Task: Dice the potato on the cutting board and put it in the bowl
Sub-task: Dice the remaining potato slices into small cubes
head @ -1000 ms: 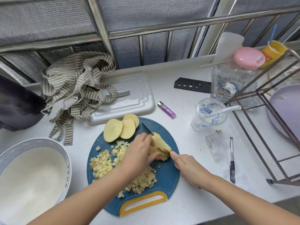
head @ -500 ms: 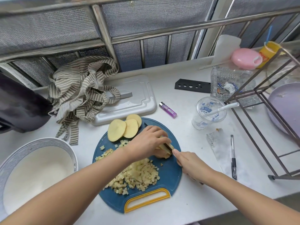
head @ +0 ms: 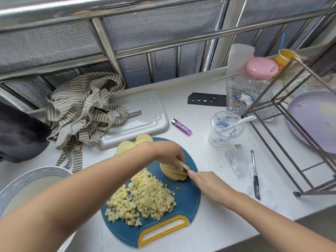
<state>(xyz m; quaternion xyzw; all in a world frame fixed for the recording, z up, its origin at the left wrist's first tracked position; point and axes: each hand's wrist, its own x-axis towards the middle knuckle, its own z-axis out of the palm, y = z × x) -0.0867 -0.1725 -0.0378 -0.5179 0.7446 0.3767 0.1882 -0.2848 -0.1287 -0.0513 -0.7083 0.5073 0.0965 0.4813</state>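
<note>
A round blue cutting board (head: pixel 187 202) with a yellow handle lies at the counter's front. A heap of diced potato (head: pixel 143 197) covers its left half. Uncut round potato slices (head: pixel 125 147) lie at its back edge, partly hidden by my left arm. My left hand (head: pixel 163 153) pinches the top of a stack of cut potato slices (head: pixel 172 172) on the board's right side. My right hand (head: pixel 209 186) grips a dark knife, its forefinger stretched toward the stack; the blade is almost entirely hidden. The white bowl (head: pixel 27 180) stands at the left, apart from the board.
Behind the board are a grey tray lid (head: pixel 145 115), a striped cloth (head: pixel 81 110) and a purple lighter (head: pixel 181 127). To the right stand a plastic cup (head: pixel 225 128), a pen (head: pixel 254 173), a metal rack (head: pixel 291 124) and a purple plate (head: pixel 312 120).
My left hand moved back and right onto the potato stack, which went from tilted up to lying lower on the board. The dice now lie in one heap. My right hand stayed beside the stack.
</note>
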